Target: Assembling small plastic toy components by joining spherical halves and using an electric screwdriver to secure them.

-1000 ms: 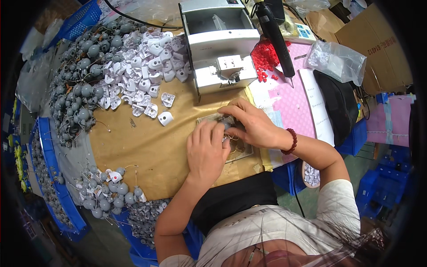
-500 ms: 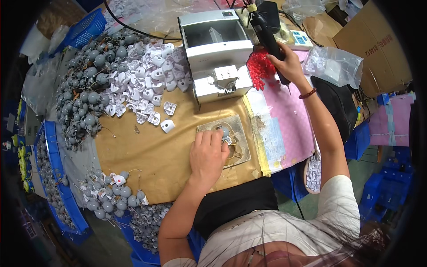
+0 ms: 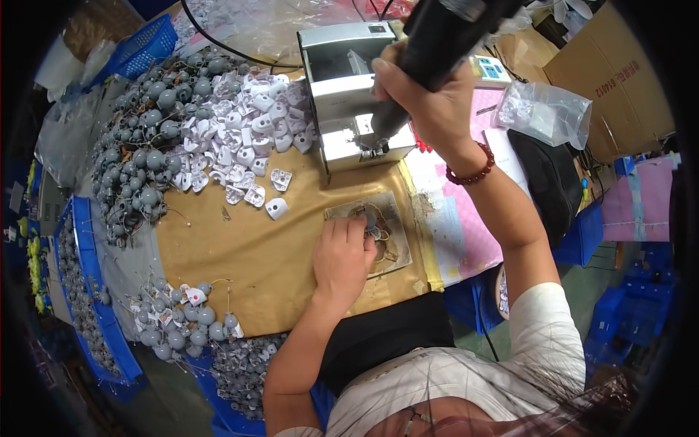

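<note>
My right hand (image 3: 440, 109), with a beaded bracelet at the wrist, is wrapped round a black electric screwdriver (image 3: 448, 40). The driver's lower end is at the front outlet of a white screw feeder (image 3: 331, 109); its tip is hard to make out there. Closer to me, my left hand (image 3: 339, 255) has its fingers closed on a small grey ball-shaped part (image 3: 371, 218). That part sits in the hollow of a square, worn fixture plate (image 3: 397, 218). The fingers cover some of the part.
White plastic housings (image 3: 247, 131) and grey ball parts with wires (image 3: 138, 153) are heaped at the left. Another grey pile (image 3: 182, 320) lies near the front left edge. A plastic bag (image 3: 553, 109), a black pouch (image 3: 542, 175) and a cardboard box (image 3: 619, 73) stand right.
My right hand has brought the electric screwdriver up and left, from over the pink mat to the screw feeder's front. My left hand stays on the grey part in the fixture.
</note>
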The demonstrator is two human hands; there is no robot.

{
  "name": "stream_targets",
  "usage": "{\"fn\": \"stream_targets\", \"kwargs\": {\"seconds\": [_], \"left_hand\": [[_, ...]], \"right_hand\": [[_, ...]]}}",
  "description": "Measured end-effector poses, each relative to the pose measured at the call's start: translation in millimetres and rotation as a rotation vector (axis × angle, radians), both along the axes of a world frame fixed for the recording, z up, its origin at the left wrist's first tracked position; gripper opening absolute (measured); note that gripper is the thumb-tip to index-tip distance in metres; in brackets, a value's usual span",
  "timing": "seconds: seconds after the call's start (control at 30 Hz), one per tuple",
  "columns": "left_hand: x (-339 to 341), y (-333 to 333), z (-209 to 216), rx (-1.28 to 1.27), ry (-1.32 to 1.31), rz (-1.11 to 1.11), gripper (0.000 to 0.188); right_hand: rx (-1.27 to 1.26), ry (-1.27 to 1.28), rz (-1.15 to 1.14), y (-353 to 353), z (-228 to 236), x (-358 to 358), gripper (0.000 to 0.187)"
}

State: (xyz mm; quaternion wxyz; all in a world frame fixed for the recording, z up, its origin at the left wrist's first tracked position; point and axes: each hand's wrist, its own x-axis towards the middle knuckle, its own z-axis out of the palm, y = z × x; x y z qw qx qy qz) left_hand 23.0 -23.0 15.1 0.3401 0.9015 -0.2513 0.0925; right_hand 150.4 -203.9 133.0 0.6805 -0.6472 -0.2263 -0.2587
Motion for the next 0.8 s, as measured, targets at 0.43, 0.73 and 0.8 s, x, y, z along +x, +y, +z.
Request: {"fn": "stream_targets", "kwargs": {"seconds": [0.43,0.73,0.8], "left_hand": [[-1,2,0,-0.008,0.034,0.009,0.034],[0,1,-7,0.008,-0.001,0.029,0.035],[-1,1,-8,0.008,-0.005,0.030,0.036]], "right_hand": [[-0.007,0.506,0.054,21,-16,-51,0.036],[-0.092,0.289,0.165,28,-37,-91,0.061],[-0.101,0.281,0.198,26,-42,-92,0.062]]}}
